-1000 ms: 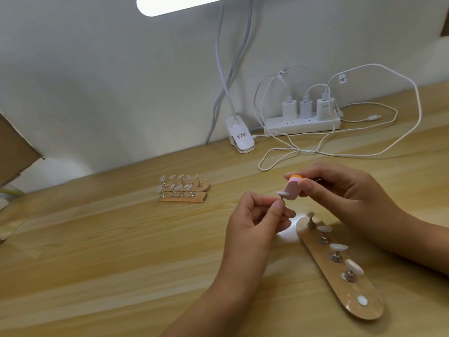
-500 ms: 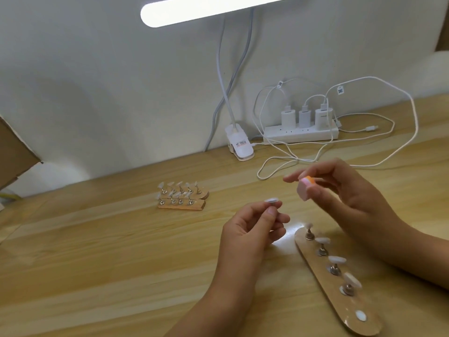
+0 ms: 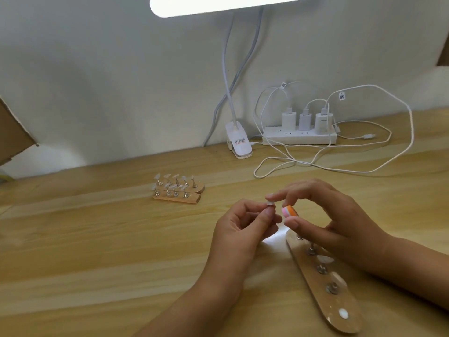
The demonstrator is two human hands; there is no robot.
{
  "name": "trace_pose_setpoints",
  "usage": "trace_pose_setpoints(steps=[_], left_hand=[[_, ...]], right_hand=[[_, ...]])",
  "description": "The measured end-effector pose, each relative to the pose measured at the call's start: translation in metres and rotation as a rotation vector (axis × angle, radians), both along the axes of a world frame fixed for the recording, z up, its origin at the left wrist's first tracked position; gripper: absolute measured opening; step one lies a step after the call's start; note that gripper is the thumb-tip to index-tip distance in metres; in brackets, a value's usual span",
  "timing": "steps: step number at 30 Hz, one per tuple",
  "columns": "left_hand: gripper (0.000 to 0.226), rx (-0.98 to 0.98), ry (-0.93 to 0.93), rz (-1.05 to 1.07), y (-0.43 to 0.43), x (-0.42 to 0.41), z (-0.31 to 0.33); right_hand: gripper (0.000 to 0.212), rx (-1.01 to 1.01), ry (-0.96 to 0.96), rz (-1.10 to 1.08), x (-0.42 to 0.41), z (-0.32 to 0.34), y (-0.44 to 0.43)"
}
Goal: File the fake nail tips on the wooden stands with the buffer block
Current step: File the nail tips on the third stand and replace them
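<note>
Over the desk [image 3: 97, 239], just past the far end of the near stand [image 3: 340, 310], one nail tip [image 3: 269, 203] is being pinched on its little peg by the thumb and fingers of the left hand [image 3: 243, 229]. The block [image 3: 289, 211] is being gripped just beside it, between the thumb and curled fingers of the right hand [image 3: 335, 222]. The top of the tip looks to be touched by the right first finger, perhaps so that rough spots are being felt for. The block is being held a little off the tip, so it seems no rubbing is being done right now.

More tips [image 3: 325, 259] are being held up on pegs along the near stand. Two more stands [image 3: 178, 194] are sitting well apart, farther back on the left.

For a good job, the peg is best pinched low and tight, so the tip is not being turned by the block. A flat side of the block is best laid on the edge and slid softly. If it is pushed too hard, the small tip may be popped off its peg.
</note>
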State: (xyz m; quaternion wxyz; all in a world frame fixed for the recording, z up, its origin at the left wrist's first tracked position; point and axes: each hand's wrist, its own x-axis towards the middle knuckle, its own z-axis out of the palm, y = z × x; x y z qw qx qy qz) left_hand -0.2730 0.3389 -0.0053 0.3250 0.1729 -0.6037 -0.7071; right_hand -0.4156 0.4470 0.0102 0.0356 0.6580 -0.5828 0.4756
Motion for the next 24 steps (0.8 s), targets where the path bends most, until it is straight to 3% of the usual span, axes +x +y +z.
trace_pose_setpoints(steps=[10,14,18,24], left_hand=[[0.006,0.089,0.049,0.026,-0.004,0.000,0.005],[0.008,0.053,0.013,0.030,-0.004,-0.001,0.004],[0.006,-0.050,-0.035,0.022,-0.002,-0.001,0.002],[0.004,-0.121,-0.068,0.035,0.000,-0.001,0.001]], right_hand=[[0.020,-0.062,-0.041,0.062,-0.001,-0.006,-0.004],[0.017,-0.136,-0.327,-0.032,-0.009,-0.002,-0.006],[0.015,-0.123,-0.620,0.046,-0.012,0.000,-0.010],[0.021,-0.065,-0.530,0.106,-0.005,-0.006,-0.010]])
